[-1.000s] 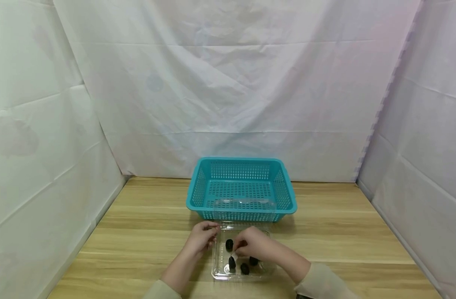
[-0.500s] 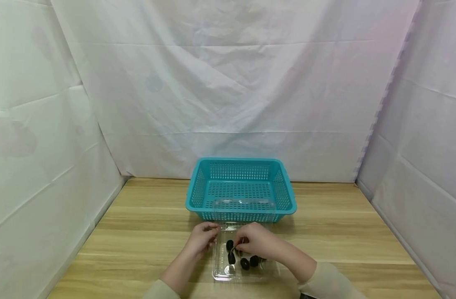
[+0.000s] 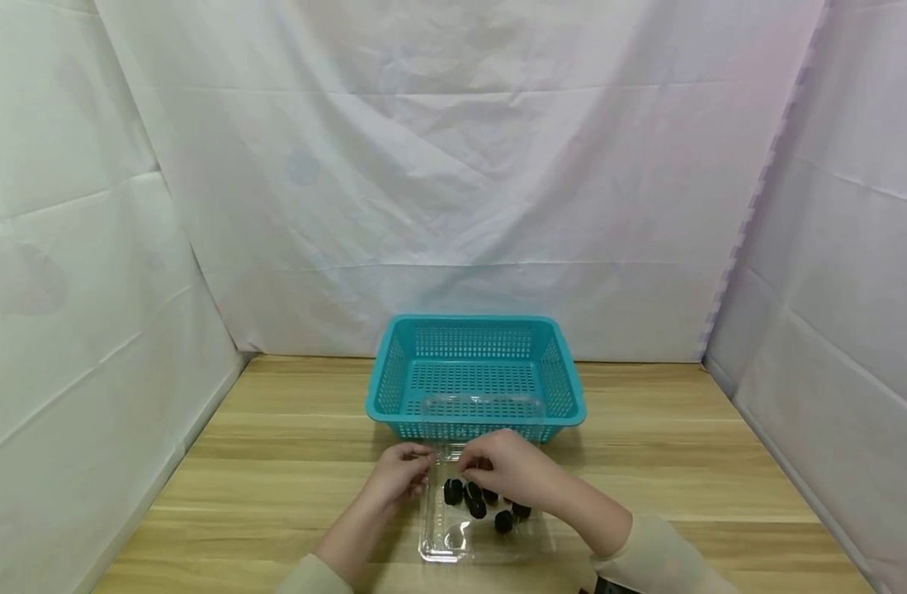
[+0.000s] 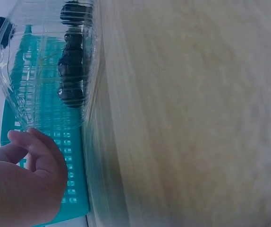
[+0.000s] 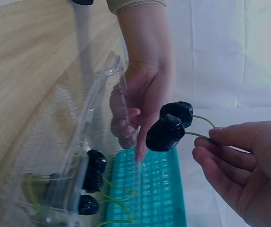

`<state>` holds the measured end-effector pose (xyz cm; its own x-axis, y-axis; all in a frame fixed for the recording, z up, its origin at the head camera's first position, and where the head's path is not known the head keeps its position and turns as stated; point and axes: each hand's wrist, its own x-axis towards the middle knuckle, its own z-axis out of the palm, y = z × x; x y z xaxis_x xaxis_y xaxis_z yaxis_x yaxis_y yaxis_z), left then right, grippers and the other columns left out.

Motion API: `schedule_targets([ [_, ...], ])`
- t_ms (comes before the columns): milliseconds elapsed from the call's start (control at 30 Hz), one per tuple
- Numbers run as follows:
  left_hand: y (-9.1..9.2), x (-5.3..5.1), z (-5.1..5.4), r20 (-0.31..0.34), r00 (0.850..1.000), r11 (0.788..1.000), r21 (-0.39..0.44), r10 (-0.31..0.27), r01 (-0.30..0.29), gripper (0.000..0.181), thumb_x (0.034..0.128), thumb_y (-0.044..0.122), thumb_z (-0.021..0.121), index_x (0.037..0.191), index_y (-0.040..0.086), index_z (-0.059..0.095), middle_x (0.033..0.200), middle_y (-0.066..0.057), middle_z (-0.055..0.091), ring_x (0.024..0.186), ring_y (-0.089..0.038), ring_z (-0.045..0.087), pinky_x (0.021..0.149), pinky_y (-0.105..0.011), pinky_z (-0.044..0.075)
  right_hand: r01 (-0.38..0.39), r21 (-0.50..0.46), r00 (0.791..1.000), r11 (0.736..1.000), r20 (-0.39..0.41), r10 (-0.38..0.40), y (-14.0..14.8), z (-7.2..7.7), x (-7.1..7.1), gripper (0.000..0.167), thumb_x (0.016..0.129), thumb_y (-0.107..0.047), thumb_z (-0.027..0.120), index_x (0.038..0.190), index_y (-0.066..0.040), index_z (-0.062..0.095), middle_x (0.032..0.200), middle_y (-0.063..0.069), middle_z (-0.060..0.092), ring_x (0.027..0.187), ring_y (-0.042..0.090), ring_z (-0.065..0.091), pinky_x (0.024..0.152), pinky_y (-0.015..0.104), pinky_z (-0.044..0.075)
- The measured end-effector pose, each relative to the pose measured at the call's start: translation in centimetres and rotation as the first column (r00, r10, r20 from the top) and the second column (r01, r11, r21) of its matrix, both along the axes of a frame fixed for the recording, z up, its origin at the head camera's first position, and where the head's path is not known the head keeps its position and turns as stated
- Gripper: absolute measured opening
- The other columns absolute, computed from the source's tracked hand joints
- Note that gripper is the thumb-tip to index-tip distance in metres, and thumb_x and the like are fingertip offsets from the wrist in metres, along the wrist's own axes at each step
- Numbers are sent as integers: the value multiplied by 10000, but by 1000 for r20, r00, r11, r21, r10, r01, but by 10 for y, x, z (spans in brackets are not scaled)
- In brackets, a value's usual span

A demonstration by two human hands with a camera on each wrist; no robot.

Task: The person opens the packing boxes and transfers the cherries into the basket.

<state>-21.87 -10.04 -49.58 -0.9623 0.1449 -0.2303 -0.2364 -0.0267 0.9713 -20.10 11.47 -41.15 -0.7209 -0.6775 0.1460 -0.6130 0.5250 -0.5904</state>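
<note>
Two dark cherries (image 5: 166,127) hang by green stems from my right hand (image 3: 508,472), which pinches the stems between thumb and fingertips. They are above the base of a clear plastic clamshell container (image 3: 441,551), whose lid is raised. Several more dark cherries (image 5: 92,177) lie inside, stems on; in the left wrist view, cherries (image 4: 71,71) show through the plastic wall. My left hand (image 3: 397,474) is at the container's far left corner, its fingers loosely bent. In the left wrist view, its fingertips (image 4: 20,137) are close to the rim; I see nothing pinched between them.
A turquoise plastic basket (image 3: 375,396) with slotted walls stands directly behind the container, and the clear lid (image 3: 434,404) overlaps its front edge in view. Wood-grain tabletop (image 3: 290,462) extends to both sides. White cloth (image 3: 453,181) hangs behind.
My right hand has lifted slightly up and away with the cherries on their stems. Cherries in the container have shifted position. My left hand stays at the container's corner.
</note>
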Motion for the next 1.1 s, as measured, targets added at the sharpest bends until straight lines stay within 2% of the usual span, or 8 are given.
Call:
schedule_targets([
  [233, -1, -2, 2, -3, 1000, 1000, -17, -15, 15, 232, 908, 29, 629, 1085, -116, 593, 771, -69, 576, 569, -107, 519, 485, -186, 434, -12, -28, 999, 1000, -38, 11, 1, 13, -2, 86, 905, -62, 680, 941, -116, 737, 857, -104, 675, 763, -18, 595, 676, 165, 529],
  [500, -1, -3, 1, -12, 999, 999, -40, -35, 35, 205, 906, 21, 623, 1067, -102, 593, 825, -103, 602, 574, -115, 530, 480, -189, 428, -1, -50, 996, 999, -88, -4, 9, 33, -9, 97, 915, -65, 673, 954, -124, 740, 877, -77, 689, 771, -1, 607, 663, 187, 536],
  [767, -2, -3, -3, -21, 998, 997, -61, -58, 56, 191, 912, 17, 610, 1064, -96, 585, 855, -124, 607, 575, -121, 522, 490, -201, 424, 70, -92, 987, 993, -136, -82, 20, 51, -17, 87, 920, -92, 675, 980, -123, 731, 897, -37, 692, 765, 11, 601, 661, 221, 539],
  [933, -2, -4, -5, -21, 997, 995, -78, -71, 69, 171, 924, 35, 611, 1054, -74, 590, 858, -114, 600, 577, -118, 522, 486, -199, 424, 86, -157, 974, 984, -195, -116, 26, 63, -22, 91, 903, -78, 693, 975, -123, 727, 884, -34, 687, 757, 19, 601, 650, 223, 541],
  [1100, -2, -6, -2, -20, 997, 995, -70, -70, 68, 166, 929, 36, 606, 1056, -70, 586, 872, -107, 598, 585, -117, 527, 483, -192, 421, 70, -227, 954, 971, -271, -132, 31, 75, -31, 100, 882, -46, 709, 947, -120, 725, 857, -19, 689, 727, 30, 603, 624, 216, 541],
])
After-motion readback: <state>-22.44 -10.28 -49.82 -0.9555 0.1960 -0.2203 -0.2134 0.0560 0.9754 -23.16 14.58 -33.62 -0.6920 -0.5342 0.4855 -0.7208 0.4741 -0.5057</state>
